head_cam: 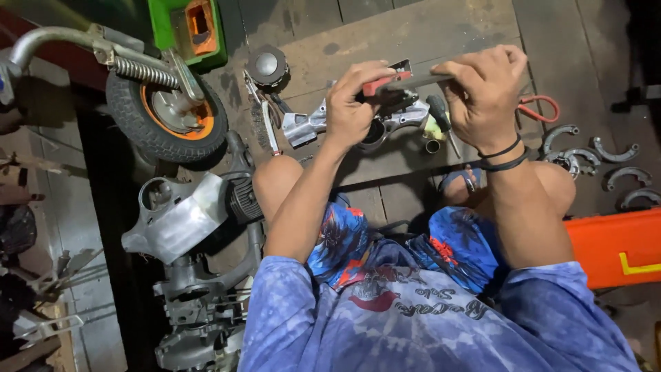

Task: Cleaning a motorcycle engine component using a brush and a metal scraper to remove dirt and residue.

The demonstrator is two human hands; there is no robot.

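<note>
Worn, matt wooden planks (413, 34) make the floor. The casting (306, 127) on it is bare, dull-shining metal. The tyre (138, 127) is rough black rubber, its spring (141, 71) bright steel. The shorts (344, 238) are soft printed cloth.

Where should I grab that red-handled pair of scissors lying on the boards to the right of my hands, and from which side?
Probably by the red handle loops, the only part showing. They lie flat on the wooden floor, poking out past the right hand, which hides the blades. Come from the right, where the boards beside the loops are bare. The curved metal pieces lie lower, apart from them.
</note>
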